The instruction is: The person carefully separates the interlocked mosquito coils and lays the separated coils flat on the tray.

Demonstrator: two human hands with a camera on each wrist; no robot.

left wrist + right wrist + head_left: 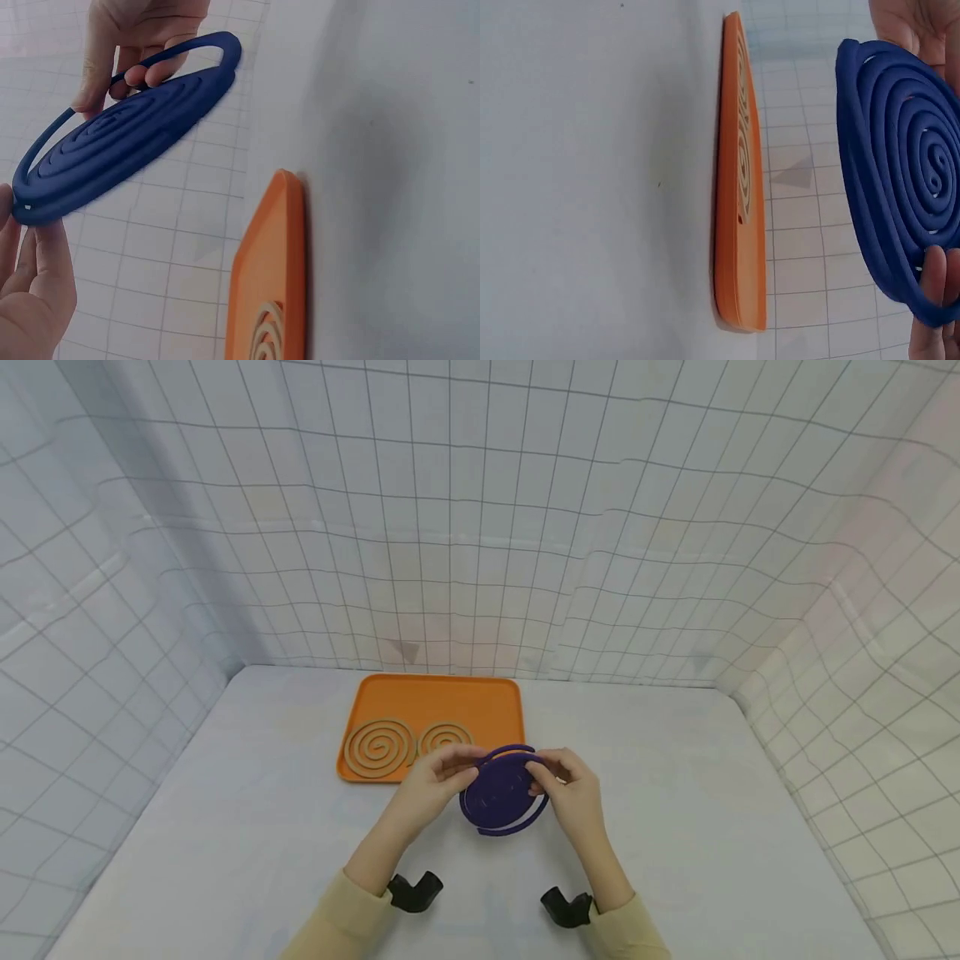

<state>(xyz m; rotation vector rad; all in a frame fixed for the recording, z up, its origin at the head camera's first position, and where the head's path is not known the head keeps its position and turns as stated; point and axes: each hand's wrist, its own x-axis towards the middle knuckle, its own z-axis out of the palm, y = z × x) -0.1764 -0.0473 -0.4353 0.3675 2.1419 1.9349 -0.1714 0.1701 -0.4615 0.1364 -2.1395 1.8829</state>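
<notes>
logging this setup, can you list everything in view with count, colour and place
coiled disc: one, dark blue, between both hands above the table
tray: one, orange, far part of table
spiral coils: two, beige, side by side on tray's near half
table: one, white, beneath the tray
gridded sheet: white, dark lines, behind and beside table
wrist pieces: two, black, one per wrist
sleeves: two, pale yellow, forearms
left hand: one, bare, at disc's left rim
right hand: one, bare, at disc's right rim

A deep blue spiral is formed by the held coil (497,793) (tinged purple in the head view). Tan spirals (378,747) are shown on the orange tray (442,697), the white walls (487,543) are crossed by a grey grid, and pale yellow is seen on the sleeves (341,914).
</notes>
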